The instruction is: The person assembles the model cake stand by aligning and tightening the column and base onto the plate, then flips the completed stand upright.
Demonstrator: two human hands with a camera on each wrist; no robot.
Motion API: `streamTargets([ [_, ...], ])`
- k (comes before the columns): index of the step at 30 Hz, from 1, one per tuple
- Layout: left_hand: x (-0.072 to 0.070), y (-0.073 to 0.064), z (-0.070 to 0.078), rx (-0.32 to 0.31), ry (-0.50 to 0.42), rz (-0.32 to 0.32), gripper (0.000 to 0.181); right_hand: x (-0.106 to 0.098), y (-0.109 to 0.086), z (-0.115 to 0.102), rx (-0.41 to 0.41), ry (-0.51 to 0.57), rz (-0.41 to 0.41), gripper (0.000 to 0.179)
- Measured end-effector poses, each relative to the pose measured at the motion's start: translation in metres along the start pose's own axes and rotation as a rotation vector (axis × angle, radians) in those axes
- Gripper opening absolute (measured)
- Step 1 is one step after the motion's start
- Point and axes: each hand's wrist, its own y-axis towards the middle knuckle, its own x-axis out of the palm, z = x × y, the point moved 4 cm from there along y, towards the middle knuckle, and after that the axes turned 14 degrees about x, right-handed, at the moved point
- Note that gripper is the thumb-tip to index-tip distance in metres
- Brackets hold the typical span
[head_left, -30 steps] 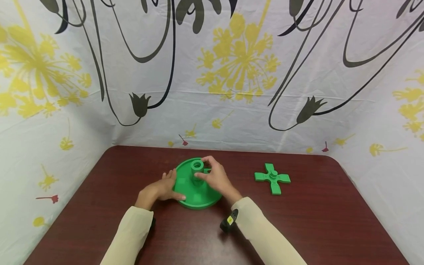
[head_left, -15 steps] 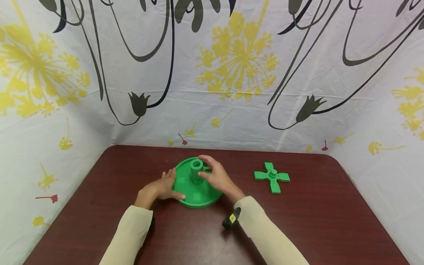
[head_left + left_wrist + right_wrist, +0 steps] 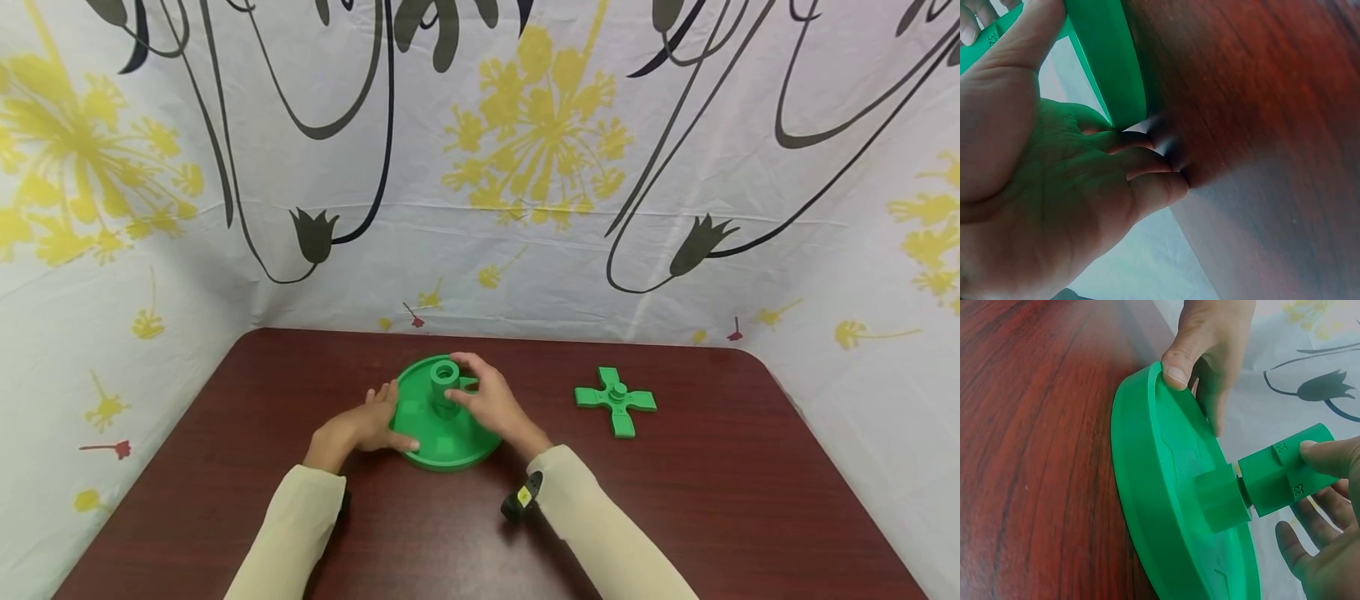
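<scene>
On the table (image 3: 750, 500), the left hand (image 3: 362, 427) grips the green dish (image 3: 450, 452) by its rim while the right hand (image 3: 495, 407) pinches the cylinder (image 3: 1277, 474) at the hub (image 3: 1219, 501); fitting appears in hand, next calling for coaxial alignment, though engagement depth is unclear.

- We find passing room over the table (image 3: 551, 475), between the right hand (image 3: 492, 404) and the green cross (image 3: 617, 398).
- The left hand (image 3: 363, 425) blocks the left side of the green dish (image 3: 453, 450).
- An upright green tube (image 3: 444, 383) bars sweeps across it.
- Cloth (image 3: 570, 283) closes the far edge.
</scene>
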Motion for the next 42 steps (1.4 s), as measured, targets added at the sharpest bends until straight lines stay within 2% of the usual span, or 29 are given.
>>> streamTargets([
  [11,-0.0006,-0.0002,0.0014,0.003,-0.006,-0.002,0.118,0.0029,-0.0006,0.0025,0.058,-0.024,0.073,0.052],
  [19,0.0006,0.0008,-0.0007,0.0,-0.009,-0.003,0.118,0.0016,0.0,0.001,0.062,-0.002,-0.01,0.055],
  [25,0.0006,0.0006,-0.0011,-0.003,-0.011,-0.003,0.118,-0.0002,-0.0031,-0.0071,0.018,0.036,-0.037,0.052],
  [34,0.0006,0.0001,-0.0013,-0.001,-0.011,-0.005,0.117,0.0011,-0.0015,-0.0036,0.049,0.009,0.003,0.052],
  [42,0.0002,0.0,-0.0008,0.008,-0.007,0.0,0.118,0.0032,-0.0024,-0.0041,0.081,-0.003,0.071,0.052],
])
